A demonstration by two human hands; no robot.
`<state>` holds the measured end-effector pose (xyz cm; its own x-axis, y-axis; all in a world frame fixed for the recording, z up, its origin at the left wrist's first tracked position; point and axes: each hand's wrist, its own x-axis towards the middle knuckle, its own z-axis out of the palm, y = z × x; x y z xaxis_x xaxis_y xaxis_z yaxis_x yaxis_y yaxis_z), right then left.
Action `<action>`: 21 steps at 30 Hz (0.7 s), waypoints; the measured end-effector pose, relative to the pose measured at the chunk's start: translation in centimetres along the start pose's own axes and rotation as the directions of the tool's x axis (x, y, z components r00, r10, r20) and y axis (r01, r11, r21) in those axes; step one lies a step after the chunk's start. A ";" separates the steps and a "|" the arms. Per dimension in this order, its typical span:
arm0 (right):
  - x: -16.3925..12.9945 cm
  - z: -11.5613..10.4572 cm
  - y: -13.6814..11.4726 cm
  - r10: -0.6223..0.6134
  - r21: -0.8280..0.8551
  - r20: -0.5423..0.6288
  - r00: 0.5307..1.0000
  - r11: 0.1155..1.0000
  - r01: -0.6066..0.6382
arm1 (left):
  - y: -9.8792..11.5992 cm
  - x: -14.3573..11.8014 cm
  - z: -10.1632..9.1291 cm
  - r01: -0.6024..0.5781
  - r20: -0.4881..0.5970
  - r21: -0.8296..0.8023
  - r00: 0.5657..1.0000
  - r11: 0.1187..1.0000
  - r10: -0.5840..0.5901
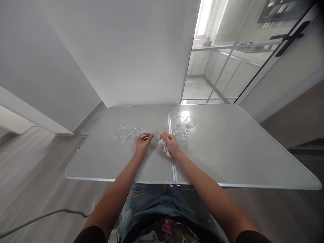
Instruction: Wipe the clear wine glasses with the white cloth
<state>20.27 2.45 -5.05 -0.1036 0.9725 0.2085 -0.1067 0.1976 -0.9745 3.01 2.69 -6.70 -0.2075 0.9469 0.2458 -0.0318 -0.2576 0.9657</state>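
Note:
My left hand grips a clear stemmed glass lying sideways just above the grey table. My right hand is closed on a small white cloth, which hangs below the fingers close to the glass's rim. Two clear stemmed glasses stand upright side by side just right of the table's centre seam, behind my right hand. To the left of my left hand, several more clear glasses stand in a loose group, hard to make out against the table.
The folding table has a metal seam down its middle and rounded metal edges. A white wall stands behind it and a glass door at the back right. A grey cable lies on the wooden floor at the left.

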 end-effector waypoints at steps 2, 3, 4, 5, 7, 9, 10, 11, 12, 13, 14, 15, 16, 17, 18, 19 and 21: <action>0.0 0.0 -0.1 -0.021 -0.060 -0.023 1.000 0.998 0.020 | -0.1 -0.1 0.0 0.006 0.011 0.019 1.000 1.000 -0.006; 0.0 0.0 -0.2 -0.038 -0.067 -0.033 0.999 0.997 0.036 | -0.2 -0.1 0.0 0.001 0.011 0.022 1.000 1.000 -0.001; 0.0 0.0 -0.3 -0.057 -0.066 -0.040 0.998 0.996 0.055 | -0.2 -0.1 0.0 -0.009 0.009 0.020 1.000 1.000 0.009; -0.1 0.0 -0.3 -0.076 -0.069 -0.036 0.996 0.995 0.074 | -0.2 -0.2 0.0 -0.021 0.008 0.016 1.000 1.000 0.021; -0.2 0.2 -0.3 -0.094 -0.110 0.002 0.996 0.989 0.094 | -0.2 -0.2 0.0 -0.038 0.017 0.010 0.999 0.999 0.038; -0.3 0.4 -0.1 -0.105 -0.185 0.058 0.993 0.976 0.114 | -0.1 -0.3 0.1 -0.048 0.035 0.010 0.998 0.999 0.047; -0.3 0.6 0.0 -0.118 -0.228 0.088 0.989 0.964 0.135 | 0.0 -0.3 0.1 -0.055 0.047 0.012 0.997 0.998 0.054; -0.4 0.8 0.2 -0.137 -0.269 0.114 0.984 0.949 0.164 | 0.0 -0.3 0.2 -0.065 0.064 0.015 0.996 0.998 0.064; -0.4 0.9 0.3 -0.161 -0.307 0.132 0.978 0.932 0.195 | 0.1 -0.3 0.2 -0.077 0.086 0.018 0.993 0.997 0.076; -0.5 1.1 0.5 -0.185 -0.338 0.144 0.972 0.914 0.224 | 0.0 -0.3 0.2 -0.091 0.111 0.022 0.990 0.996 0.088; -0.5 1.2 0.6 -0.203 -0.362 0.151 0.968 0.899 0.245 | 0.0 -0.3 0.2 -0.104 0.134 0.026 0.986 0.994 0.100; -0.5 1.3 0.7 -0.212 -0.379 0.152 0.965 0.890 0.255 | 0.0 -0.2 0.3 -0.115 0.150 0.028 0.983 0.993 0.110; -0.6 1.3 0.7 -0.216 -0.390 0.151 0.965 0.884 0.259 | -0.1 -0.2 0.2 -0.122 0.160 0.028 0.980 0.992 0.116; -0.6 1.3 0.8 -0.217 -0.396 0.152 0.964 0.881 0.260 | -0.2 -0.1 0.2 -0.126 0.165 0.027 0.979 0.992 0.120; -0.6 1.3 0.8 -0.216 -0.398 0.157 0.964 0.879 0.262 | -0.2 -0.1 0.2 -0.127 0.169 0.024 0.978 0.992 0.121; -0.6 1.3 0.8 -0.216 -0.399 0.165 0.962 0.878 0.265 | -0.2 -0.1 0.1 -0.124 0.174 0.020 0.978 0.992 0.119; -0.5 1.2 0.8 -0.219 -0.403 0.176 0.960 0.874 0.273 | -0.2 -0.1 0.1 -0.110 0.187 0.007 0.977 0.994 0.107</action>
<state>19.00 1.95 -5.87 -0.2497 0.8685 0.4283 0.2767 0.4878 -0.8279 3.11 2.69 -6.88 -0.0233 0.9332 0.3585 -0.0017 -0.3587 0.9335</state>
